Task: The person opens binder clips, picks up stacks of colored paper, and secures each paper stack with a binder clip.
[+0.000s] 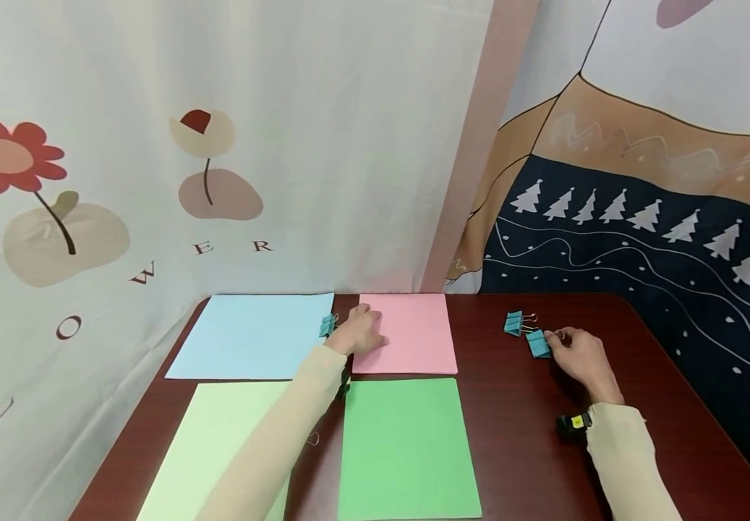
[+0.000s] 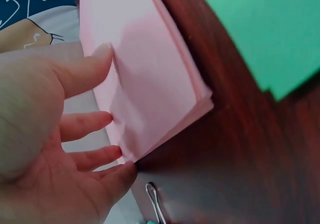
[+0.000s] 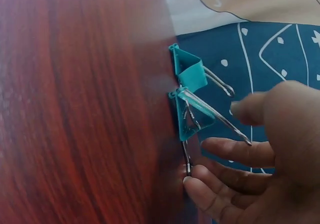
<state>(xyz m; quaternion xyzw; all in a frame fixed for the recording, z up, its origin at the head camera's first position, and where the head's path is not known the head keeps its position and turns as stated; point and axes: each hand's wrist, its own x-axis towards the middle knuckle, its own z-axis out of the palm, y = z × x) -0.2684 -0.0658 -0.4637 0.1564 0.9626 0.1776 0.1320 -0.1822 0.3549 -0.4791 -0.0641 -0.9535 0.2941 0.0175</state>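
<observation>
My left hand (image 1: 360,331) rests on the pink paper stack (image 1: 417,340). In the left wrist view, its thumb (image 2: 87,74) touches the top sheet while the other fingertips lie along the stack's edge, spread and relaxed. On the table's right side, my right hand (image 1: 581,356) is at a teal binder clip (image 1: 539,344). Seen from the right wrist, the fingers sit around that clip's wire handles (image 3: 220,118), with the thumb apart from them. A second teal binder clip (image 1: 513,323) lies right beside it, farther back.
A light blue stack (image 1: 251,336) has a teal clip (image 1: 327,325) on its right edge. Nearer are a pale green stack (image 1: 218,434), partly under the left sleeve, and a bright green stack (image 1: 410,449). A wire handle (image 1: 312,438) shows by the left sleeve. A printed curtain (image 1: 348,145) hangs behind.
</observation>
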